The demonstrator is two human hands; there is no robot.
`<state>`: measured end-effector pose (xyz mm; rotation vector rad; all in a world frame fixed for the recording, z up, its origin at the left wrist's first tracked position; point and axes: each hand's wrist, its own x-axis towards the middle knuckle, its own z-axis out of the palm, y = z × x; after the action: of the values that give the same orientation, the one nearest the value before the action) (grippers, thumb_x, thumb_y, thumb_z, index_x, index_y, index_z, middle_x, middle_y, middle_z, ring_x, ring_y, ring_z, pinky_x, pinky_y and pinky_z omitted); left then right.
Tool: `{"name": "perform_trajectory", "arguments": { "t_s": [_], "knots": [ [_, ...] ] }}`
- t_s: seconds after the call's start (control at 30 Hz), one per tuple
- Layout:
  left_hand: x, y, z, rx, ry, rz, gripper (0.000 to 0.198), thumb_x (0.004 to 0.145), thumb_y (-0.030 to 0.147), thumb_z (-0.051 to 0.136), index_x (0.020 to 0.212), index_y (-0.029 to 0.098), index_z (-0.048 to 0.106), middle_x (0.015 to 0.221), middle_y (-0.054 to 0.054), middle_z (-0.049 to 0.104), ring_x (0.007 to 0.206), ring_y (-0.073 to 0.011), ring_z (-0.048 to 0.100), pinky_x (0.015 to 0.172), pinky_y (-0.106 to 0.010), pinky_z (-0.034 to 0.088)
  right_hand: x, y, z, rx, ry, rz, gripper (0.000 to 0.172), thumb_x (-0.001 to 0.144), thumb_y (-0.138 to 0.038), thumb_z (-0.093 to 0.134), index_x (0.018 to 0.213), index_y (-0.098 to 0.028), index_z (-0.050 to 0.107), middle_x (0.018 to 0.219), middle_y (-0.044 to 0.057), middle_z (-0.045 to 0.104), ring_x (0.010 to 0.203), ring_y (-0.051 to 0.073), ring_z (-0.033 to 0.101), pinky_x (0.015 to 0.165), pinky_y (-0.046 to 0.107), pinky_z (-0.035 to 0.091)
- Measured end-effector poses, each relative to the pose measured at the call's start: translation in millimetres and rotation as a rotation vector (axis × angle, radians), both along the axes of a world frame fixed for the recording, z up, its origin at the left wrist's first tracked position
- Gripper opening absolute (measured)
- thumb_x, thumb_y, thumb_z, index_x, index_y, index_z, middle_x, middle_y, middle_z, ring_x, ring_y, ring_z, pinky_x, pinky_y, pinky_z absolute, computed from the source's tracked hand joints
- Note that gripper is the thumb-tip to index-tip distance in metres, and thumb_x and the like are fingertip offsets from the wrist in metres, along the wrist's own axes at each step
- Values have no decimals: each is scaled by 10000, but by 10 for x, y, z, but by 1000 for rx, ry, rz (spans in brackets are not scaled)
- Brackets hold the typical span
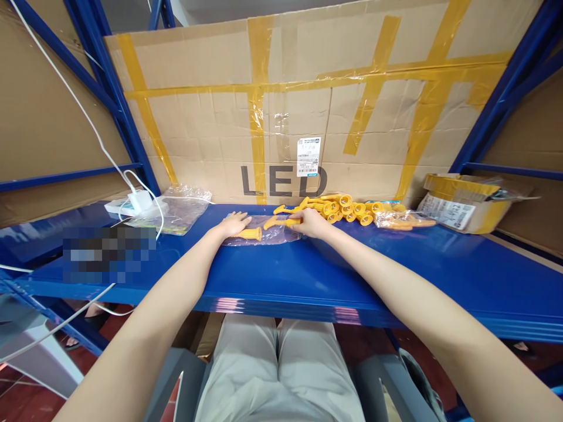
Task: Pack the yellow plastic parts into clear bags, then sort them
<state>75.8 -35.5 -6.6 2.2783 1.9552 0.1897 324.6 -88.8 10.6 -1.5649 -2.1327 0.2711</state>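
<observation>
My left hand (234, 225) lies with its fingers stretched out on a clear plastic bag (275, 237) on the blue shelf. A yellow plastic piece with a flared, hollow end (249, 234) lies at that hand, on or in the bag; I cannot tell which. My right hand (311, 224) is closed round one end of a curved yellow plastic piece (277, 223) over the bag's right part. Just behind that hand is a pile of similar yellow pieces (346, 209), many with round hollow ends facing me.
Right of the pile lie a filled clear packet (402, 220) and an open, taped cardboard box (461, 202). At left are a white power strip with plug (139, 202), a flat plastic packet (182, 205) and a blurred-out dark object (109, 253). A large cardboard sheet (211, 135) stands behind.
</observation>
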Motion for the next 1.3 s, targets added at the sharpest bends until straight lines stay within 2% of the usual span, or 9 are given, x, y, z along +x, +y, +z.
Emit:
{"name": "perform_trajectory", "arguments": {
  "t_s": [0.13, 0.3, 0.47, 0.6, 0.7, 0.8, 0.93, 1.1, 1.3],
  "knots": [
    [55, 10, -26, 15, -4, -42, 670, 944, 532, 153, 1503, 202, 317, 1569, -35, 222, 1465, -248, 146, 1177, -403, 158, -128, -3, -71, 13, 50, 52, 298, 761, -190, 668, 1047, -173, 746, 1030, 56, 731, 1011, 235, 662, 921, 335, 493],
    [126, -38, -17, -4, -16, -72, 685, 946, 529, 125, 1507, 179, 309, 1574, -38, 205, 1470, -240, 116, 1183, -388, 132, -100, 28, -82, -49, 129, 48, 169, 731, -288, 718, 825, -155, 761, 788, 20, 723, 828, 205, 671, 808, 299, 515],
    [141, -61, -8, 14, -29, -72, 676, 947, 526, 137, 1496, 183, 333, 1563, -54, 228, 1462, -260, 150, 1174, -425, 168, -27, 6, 0, -6, 198, -117, 434, 808, -511, 613, 578, -149, 675, 583, 47, 632, 685, 199, 644, 721, 304, 502],
    [129, -58, -3, 4, -25, -70, 669, 950, 524, 134, 1492, 193, 343, 1563, -44, 234, 1461, -254, 156, 1176, -413, 169, -36, -14, 18, 20, 244, -39, 471, 915, -456, 455, 706, -137, 732, 712, 63, 704, 787, 208, 674, 822, 319, 498],
    [130, -73, 14, 5, -33, -78, 673, 949, 540, 122, 1492, 210, 344, 1559, -33, 248, 1459, -251, 169, 1175, -407, 175, -38, 10, -21, 12, 230, 171, 309, 890, -303, 501, 1006, -158, 749, 1069, 51, 725, 1077, 216, 635, 976, 328, 452],
    [139, -104, 39, -7, -43, -85, 672, 954, 538, 104, 1491, 217, 347, 1557, -17, 253, 1459, -237, 174, 1174, -380, 183, 11, 66, -52, -16, 261, 252, 376, 845, -159, 494, 1159, -190, 698, 1273, 29, 640, 1214, 194, 562, 1042, 330, 414],
    [157, -154, 64, -28, -80, -95, 671, 959, 530, 107, 1490, 199, 349, 1554, -8, 260, 1454, -212, 199, 1174, -327, 182, 117, 89, -27, -34, 268, 246, 354, 832, -146, 503, 1102, -194, 727, 1174, 11, 694, 1137, 197, 614, 1009, 335, 447],
    [155, -158, 33, -22, -223, -62, 718, 934, 619, 95, 1453, 245, 421, 1510, 14, 354, 1413, -228, 321, 1137, -333, 284, 104, -7, -10, -56, -3, 341, 305, 837, -360, 626, 1059, -179, 733, 1077, 56, 724, 998, 216, 664, 879, 316, 502],
    [163, -106, -14, -52, -442, -89, 766, 925, 568, -78, 1499, 266, 329, 1504, 36, 359, 1378, -164, 383, 1055, -259, 385, -29, 22, -119, 103, -176, 319, 240, 873, -240, 568, 1049, -164, 713, 1115, 99, 705, 1116, 242, 623, 954, 322, 462]
  ]
}}
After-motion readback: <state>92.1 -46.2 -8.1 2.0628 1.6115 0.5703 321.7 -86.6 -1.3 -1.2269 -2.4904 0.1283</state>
